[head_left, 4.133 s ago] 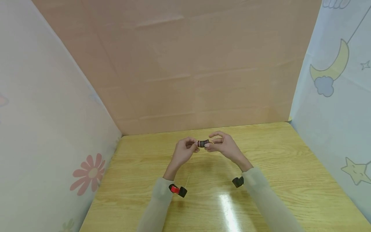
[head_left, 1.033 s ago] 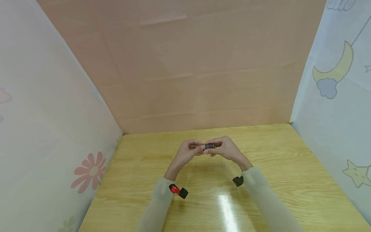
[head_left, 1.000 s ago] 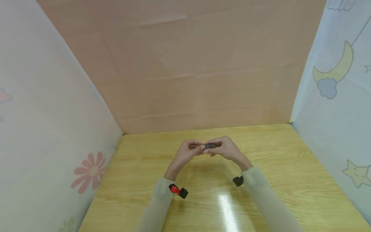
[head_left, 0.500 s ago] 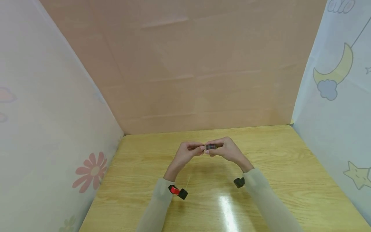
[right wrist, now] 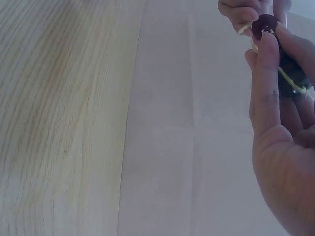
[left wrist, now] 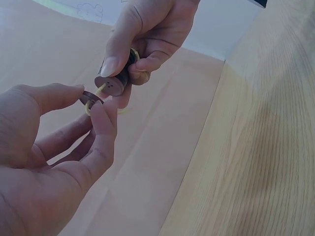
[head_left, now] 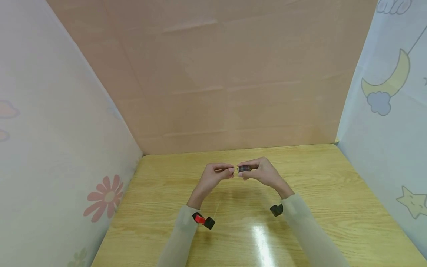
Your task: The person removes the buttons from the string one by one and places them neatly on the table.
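Note:
My right hand [head_left: 263,173] grips a short cylinder [head_left: 244,168] with fine coloured stripes, which looks like a stack of dark buttons. Its end face [left wrist: 112,86] shows several small holes in the left wrist view. Thumb and fingertips of my left hand [head_left: 213,174] pinch a single dark button [left wrist: 90,98]. Yellow cord [left wrist: 88,108] loops at this button and runs from it to the stack. A narrow gap separates button and stack. Along the cylinder's side, yellow cord [right wrist: 291,78] shows in the right wrist view. Both hands are held up over the wooden table.
The wooden table [head_left: 166,193] meets a brown backdrop [head_left: 217,92] at its far edge. Printed white panels stand at left [head_left: 60,141] and right [head_left: 383,148]. Black wrist devices sit at the left cuff [head_left: 204,220] and right cuff [head_left: 276,210].
The stack shifted into my right hand's grip over the last seconds. My hands, which met a second ago, have drawn slightly apart, opening a gap between the left fingertips and the stack.

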The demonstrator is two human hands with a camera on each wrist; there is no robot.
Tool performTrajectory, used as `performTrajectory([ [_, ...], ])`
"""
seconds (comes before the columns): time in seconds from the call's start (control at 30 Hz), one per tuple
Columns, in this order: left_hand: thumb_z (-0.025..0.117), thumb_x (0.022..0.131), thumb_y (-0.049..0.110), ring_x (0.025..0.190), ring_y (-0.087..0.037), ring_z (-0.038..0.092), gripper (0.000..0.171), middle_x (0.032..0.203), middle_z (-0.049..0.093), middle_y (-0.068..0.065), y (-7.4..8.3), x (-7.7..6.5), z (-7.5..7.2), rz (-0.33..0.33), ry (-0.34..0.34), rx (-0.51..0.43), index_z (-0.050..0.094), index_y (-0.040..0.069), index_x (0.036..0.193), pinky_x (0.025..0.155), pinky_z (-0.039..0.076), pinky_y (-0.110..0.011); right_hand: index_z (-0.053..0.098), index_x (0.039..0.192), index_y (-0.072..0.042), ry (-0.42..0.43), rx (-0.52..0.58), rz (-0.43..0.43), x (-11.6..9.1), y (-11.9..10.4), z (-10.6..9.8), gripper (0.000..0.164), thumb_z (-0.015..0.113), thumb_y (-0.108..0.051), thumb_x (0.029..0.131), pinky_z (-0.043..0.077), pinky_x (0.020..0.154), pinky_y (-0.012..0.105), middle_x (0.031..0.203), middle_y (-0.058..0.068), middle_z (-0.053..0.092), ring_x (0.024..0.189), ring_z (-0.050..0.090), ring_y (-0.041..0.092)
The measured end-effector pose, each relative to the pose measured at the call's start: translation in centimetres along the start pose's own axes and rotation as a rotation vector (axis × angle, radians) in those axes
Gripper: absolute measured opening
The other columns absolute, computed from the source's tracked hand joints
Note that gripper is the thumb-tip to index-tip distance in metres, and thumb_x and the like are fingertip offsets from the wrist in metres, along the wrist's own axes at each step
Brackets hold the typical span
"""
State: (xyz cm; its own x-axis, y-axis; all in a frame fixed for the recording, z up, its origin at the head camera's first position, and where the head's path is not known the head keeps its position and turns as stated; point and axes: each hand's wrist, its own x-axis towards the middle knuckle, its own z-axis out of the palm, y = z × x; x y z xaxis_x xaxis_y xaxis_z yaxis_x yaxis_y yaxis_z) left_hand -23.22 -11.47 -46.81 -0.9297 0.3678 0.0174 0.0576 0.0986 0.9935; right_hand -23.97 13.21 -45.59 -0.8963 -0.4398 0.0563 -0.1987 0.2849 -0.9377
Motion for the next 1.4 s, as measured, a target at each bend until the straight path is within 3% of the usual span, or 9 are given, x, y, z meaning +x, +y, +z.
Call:
performTrajectory([
  [0.13,0.073,0.101,0.027,0.099,-0.015,0.077,0.032,0.126,0.073,-0.023,0.0,0.1,0.1,-0.008,0.01,-0.001,0.075,0.005,0.125,0.098,0.062,-0.035,0.076,0.127,-0.007,-0.002,0.01,0.003,-0.1,0.0,-0.2,0.043,0.085,-0.029,0.091,0.066,0.078,0.035,0.112,0.016,0.08,0.089,0.078,0.038],
  [0.37,0.073,0.101,0.026,0.101,-0.017,0.078,0.032,0.13,0.07,-0.026,-0.1,0.1,0.1,-0.016,0.02,-0.011,0.075,0.005,0.125,0.099,0.062,-0.037,0.076,0.128,-0.008,0.002,0.009,0.004,-0.2,0.2,-0.7,0.044,0.085,-0.03,0.09,0.066,0.079,0.034,0.112,0.015,0.08,0.084,0.079,0.027],
  [0.8,0.073,0.101,0.026,0.1,-0.016,0.078,0.032,0.13,0.07,-0.028,-0.3,-0.2,-0.2,-0.01,0.028,-0.001,0.075,0.005,0.126,0.1,0.061,-0.037,0.075,0.129,-0.007,-0.003,0.036,0.003,-0.3,0.5,-0.9,0.045,0.085,-0.029,0.091,0.065,0.082,0.033,0.117,0.016,0.079,0.085,0.078,0.027],
  [1.1,0.073,0.101,0.027,0.101,-0.016,0.078,0.031,0.128,0.072,-0.022,-0.5,-0.3,-0.6,-0.015,0.038,0.011,0.075,0.007,0.125,0.1,0.061,-0.037,0.075,0.13,-0.009,-0.007,0.029,0.013,-0.5,0.3,-1.1,0.044,0.083,-0.03,0.092,0.065,0.087,0.04,0.119,0.015,0.079,0.088,0.079,0.026],
  [1.4,0.072,0.101,0.027,0.105,-0.019,0.077,0.031,0.127,0.073,-0.02,-0.7,-0.4,-0.9,-0.015,0.032,0.024,0.075,0.008,0.126,0.103,0.06,-0.041,0.075,0.129,-0.009,0.006,0.002,0.01,-0.7,0.6,-1.3,0.045,0.084,-0.032,0.091,0.065,0.083,0.033,0.121,0.015,0.078,0.091,0.079,0.032],
])
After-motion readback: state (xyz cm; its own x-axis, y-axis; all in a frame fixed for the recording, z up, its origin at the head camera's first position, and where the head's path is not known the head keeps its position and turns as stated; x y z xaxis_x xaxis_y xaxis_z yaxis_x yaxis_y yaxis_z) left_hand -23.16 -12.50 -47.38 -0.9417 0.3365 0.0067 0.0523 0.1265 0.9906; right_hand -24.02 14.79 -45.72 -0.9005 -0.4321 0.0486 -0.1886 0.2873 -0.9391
